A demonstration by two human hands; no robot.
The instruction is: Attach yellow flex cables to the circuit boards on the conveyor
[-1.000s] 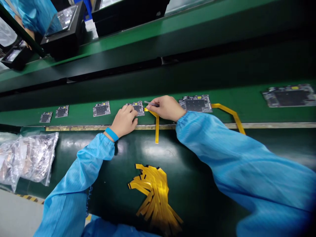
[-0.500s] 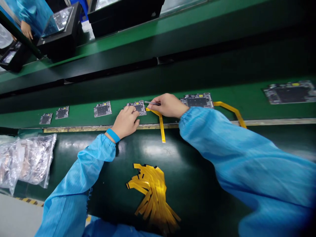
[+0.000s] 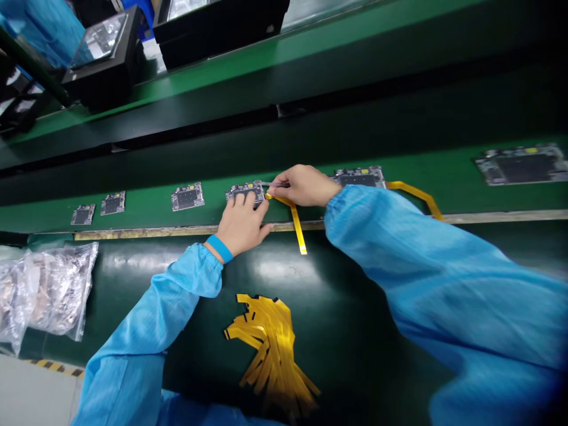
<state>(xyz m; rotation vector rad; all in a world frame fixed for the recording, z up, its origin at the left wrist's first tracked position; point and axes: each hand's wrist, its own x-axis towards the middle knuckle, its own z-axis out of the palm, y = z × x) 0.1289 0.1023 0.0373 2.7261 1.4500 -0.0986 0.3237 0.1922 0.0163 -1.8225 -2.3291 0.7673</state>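
Note:
A circuit board (image 3: pixel 256 188) lies on the green belt under the fingertips of my left hand (image 3: pixel 243 225), which are spread over its near part. My right hand (image 3: pixel 306 184) pinches thin grey tweezers (image 3: pixel 276 184), their tip at the board's right edge. An orange flex cable (image 3: pixel 298 228) runs from that edge below my right fingers and hangs over the belt's front strip. Whether the cable's end sits in a connector is hidden. Behind my right wrist lies another board (image 3: pixel 360 177) with its own orange cable (image 3: pixel 415 192).
More boards lie along the belt, one to the left (image 3: pixel 187 196) and one far right (image 3: pixel 523 164). A pile of orange flex cables (image 3: pixel 270 337) rests on the near dark table. Plastic bags (image 3: pixel 57 290) sit at left. Black boxes (image 3: pixel 222 29) stand on the upper shelf.
My left hand has shifted right and spread its fingers across the board. The cable's loose end has swung slightly right. My right hand stays by the board with the tweezers.

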